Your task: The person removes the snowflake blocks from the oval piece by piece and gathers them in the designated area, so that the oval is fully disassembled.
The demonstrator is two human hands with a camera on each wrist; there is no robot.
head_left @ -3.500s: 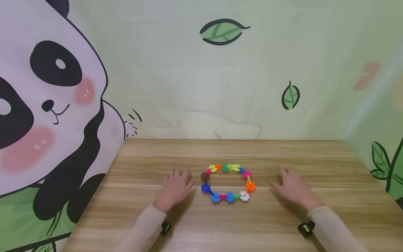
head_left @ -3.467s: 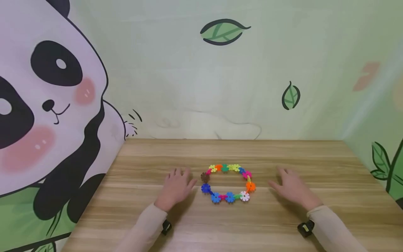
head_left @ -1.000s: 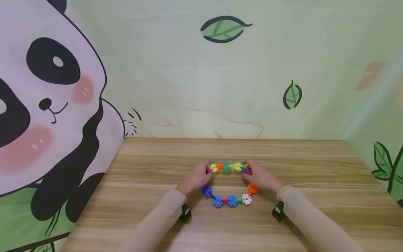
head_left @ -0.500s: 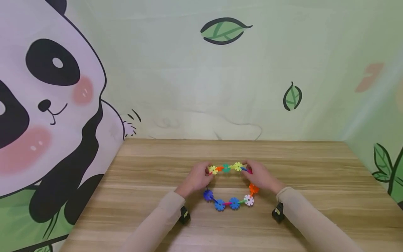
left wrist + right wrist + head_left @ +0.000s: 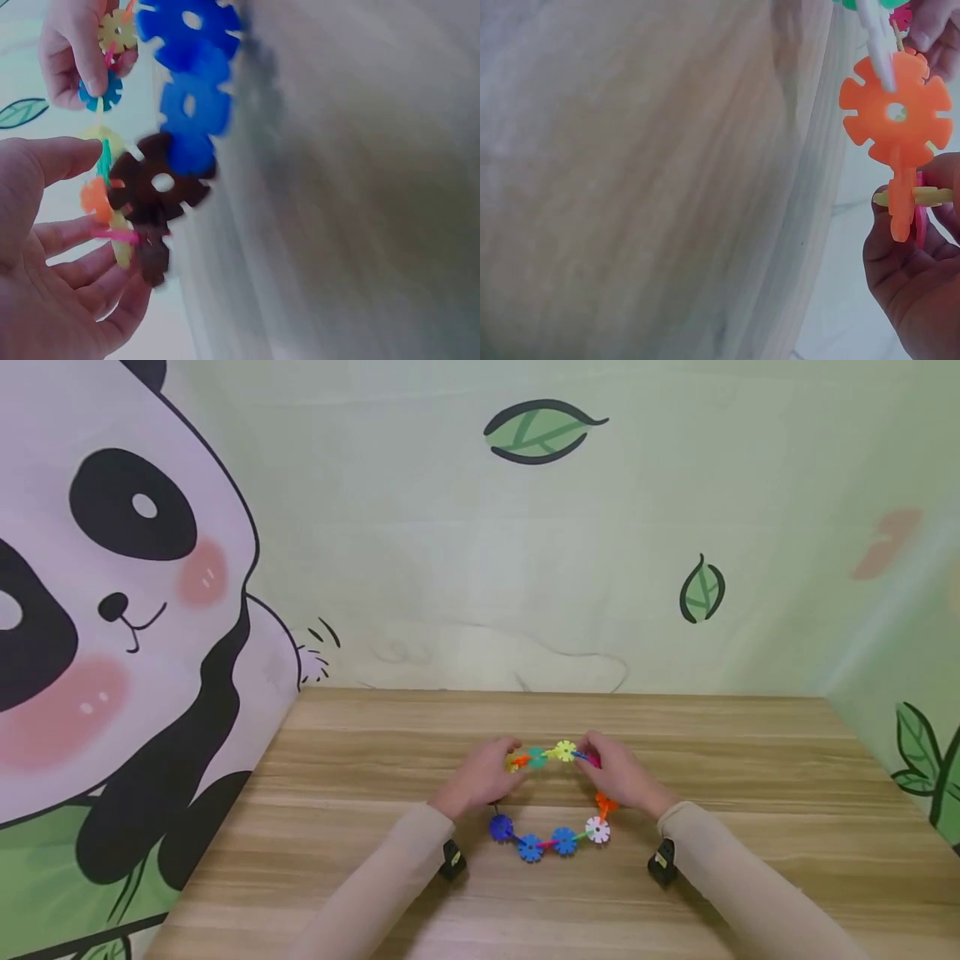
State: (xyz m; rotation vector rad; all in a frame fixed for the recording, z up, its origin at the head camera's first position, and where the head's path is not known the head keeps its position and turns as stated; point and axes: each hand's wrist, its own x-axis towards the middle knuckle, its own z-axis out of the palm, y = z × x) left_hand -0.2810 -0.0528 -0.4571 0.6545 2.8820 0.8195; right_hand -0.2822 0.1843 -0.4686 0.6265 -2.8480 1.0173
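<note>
A ring of interlocking snowflake discs (image 5: pixel 530 848) in many colours spans both hands. My left hand (image 5: pixel 483 775) curls loosely round its back left stretch. The left wrist view has the thumb at a green disc (image 5: pixel 105 161) and fingers behind an orange disc (image 5: pixel 96 199), with a brown disc (image 5: pixel 142 187) in front. My right hand (image 5: pixel 626 777) grips the back right stretch; in the left wrist view its thumb presses a blue disc (image 5: pixel 111 96). An orange disc (image 5: pixel 862 97) hangs close by in the right wrist view. The hands hide parts of both sides of the ring.
The ring is over a wood-grain table (image 5: pixel 337 727). Behind it rises a pale green wall covering (image 5: pixel 420 552) printed with leaves and a large panda (image 5: pixel 172 635). Black straps with small devices (image 5: pixel 452 860) sit at both wrists.
Both hands have come inward from beside the ring and taken hold of it. Its front part has shifted slightly nearer and right; the left hand has slid right, covering more of the yellow disc.
</note>
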